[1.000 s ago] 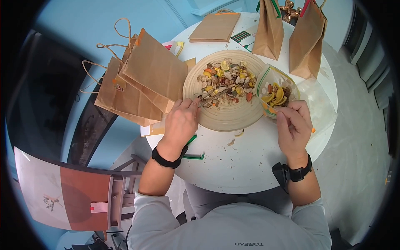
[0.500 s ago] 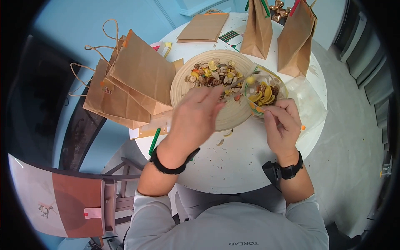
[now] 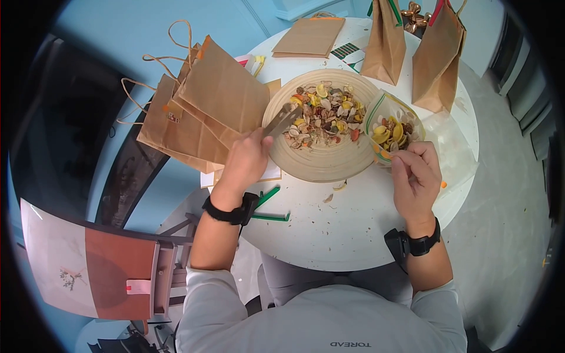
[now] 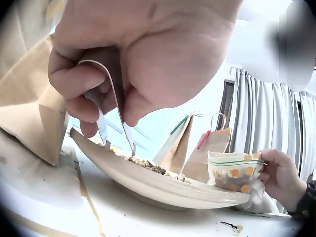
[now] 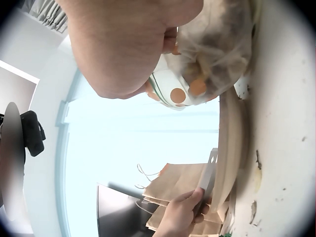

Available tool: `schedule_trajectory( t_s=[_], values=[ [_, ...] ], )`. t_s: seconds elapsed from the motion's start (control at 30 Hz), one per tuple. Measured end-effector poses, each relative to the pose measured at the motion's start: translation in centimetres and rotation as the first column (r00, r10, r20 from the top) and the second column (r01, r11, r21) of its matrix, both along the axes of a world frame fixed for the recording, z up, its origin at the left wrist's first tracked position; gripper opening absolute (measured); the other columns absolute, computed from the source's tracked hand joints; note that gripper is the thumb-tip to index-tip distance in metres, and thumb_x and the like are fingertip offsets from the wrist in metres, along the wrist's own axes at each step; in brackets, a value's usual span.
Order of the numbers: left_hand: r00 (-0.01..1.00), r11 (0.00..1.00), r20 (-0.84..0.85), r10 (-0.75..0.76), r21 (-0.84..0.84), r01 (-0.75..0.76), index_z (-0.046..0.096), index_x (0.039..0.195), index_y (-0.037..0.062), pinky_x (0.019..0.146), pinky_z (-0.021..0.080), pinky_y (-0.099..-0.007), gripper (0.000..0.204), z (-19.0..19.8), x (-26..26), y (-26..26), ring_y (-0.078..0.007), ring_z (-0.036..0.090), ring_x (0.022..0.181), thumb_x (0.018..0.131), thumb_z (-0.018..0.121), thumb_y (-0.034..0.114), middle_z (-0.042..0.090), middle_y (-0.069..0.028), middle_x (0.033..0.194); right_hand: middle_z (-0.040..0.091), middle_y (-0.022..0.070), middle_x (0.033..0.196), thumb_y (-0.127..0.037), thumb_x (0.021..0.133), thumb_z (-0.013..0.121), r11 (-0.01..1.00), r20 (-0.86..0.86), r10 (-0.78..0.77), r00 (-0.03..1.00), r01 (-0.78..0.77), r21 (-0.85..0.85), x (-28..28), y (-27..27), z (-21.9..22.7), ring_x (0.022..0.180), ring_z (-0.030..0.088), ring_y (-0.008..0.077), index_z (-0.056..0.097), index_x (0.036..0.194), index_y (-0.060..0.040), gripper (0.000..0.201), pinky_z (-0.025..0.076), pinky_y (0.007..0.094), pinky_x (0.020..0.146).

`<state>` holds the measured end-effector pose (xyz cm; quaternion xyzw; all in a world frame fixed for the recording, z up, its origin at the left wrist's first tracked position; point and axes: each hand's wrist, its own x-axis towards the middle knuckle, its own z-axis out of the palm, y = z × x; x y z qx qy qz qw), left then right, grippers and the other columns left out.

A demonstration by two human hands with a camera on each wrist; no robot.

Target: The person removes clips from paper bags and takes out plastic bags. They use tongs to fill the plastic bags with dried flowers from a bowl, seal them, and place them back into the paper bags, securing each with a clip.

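My left hand grips a pair of metal tongs at the plate's left edge. In the left wrist view the bent strip of the tongs runs between thumb and curled fingers, its tips pointing down at the plate. The round wooden plate carries a heap of dried potpourri with yellow, brown and orange pieces. On the plate's right, my right hand pinches the rim of a clear zip bag with orange dots. The bag's mouth gapes, and yellow slices and brown pieces lie inside.
Brown paper bags with rope handles stand close on the left. Two more, one a tall paper bag, stand at the back right, near a flat folded bag. Green clips and crumbs lie on the white table in front.
My left hand swung right with the tongs, carrying a yellow piece to the zip bag, then came back to the plate's left side. My right hand keeps its hold on the bag.
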<state>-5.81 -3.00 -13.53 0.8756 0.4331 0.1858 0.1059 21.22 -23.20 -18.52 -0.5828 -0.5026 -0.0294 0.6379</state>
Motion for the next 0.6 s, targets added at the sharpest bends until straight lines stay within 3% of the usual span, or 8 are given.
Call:
schedule_trajectory(
  t_s=[0.13, 0.23, 0.6],
  values=[
    [0.998, 0.993, -0.058, -0.009, -0.120, 0.002, 0.068, 0.121, -0.0055, 0.088, 0.053, -0.0521, 0.032, -0.1, 1.8, 0.4, -0.0502, 0.068, 0.099, 0.104, 0.063, 0.021, 0.071, -0.0294, 0.106, 0.058, 0.0053, 0.095, 0.005, 0.087, 0.074, 1.000, 0.011, -0.011, 1.000, 0.011, 0.003, 0.1, 0.0, -0.1, 0.069, 0.051, 0.0104, 0.076, 0.096, 0.0005, 0.010, 0.040, 0.0240, 0.056],
    [0.984, 0.996, -0.156, -0.088, -0.047, 0.082, 0.068, 0.118, -0.0049, 0.085, 0.053, -0.0528, 0.029, -0.1, 3.5, -0.5, -0.0490, 0.067, 0.096, 0.101, 0.065, 0.018, 0.070, -0.0269, 0.102, 0.058, 0.0052, 0.094, 0.005, 0.087, 0.074, 1.000, 0.009, -0.007, 1.000, 0.007, 0.005, 0.1, 0.0, -0.1, 0.068, 0.051, 0.0104, 0.076, 0.096, 0.0002, 0.011, 0.040, 0.0239, 0.055],
    [0.987, 0.986, -0.027, -0.155, 0.056, 0.157, 0.071, 0.118, -0.0036, 0.081, 0.055, -0.0487, 0.027, -1.6, 3.4, -1.0, -0.0450, 0.068, 0.091, 0.097, 0.072, 0.012, 0.070, -0.0224, 0.099, 0.058, 0.0050, 0.094, 0.005, 0.087, 0.074, 1.000, -0.014, 0.007, 1.000, -0.007, -0.005, 0.0, 0.0, -0.1, 0.069, 0.050, 0.0105, 0.076, 0.097, 0.0000, 0.011, 0.039, 0.0239, 0.056]
  ],
)
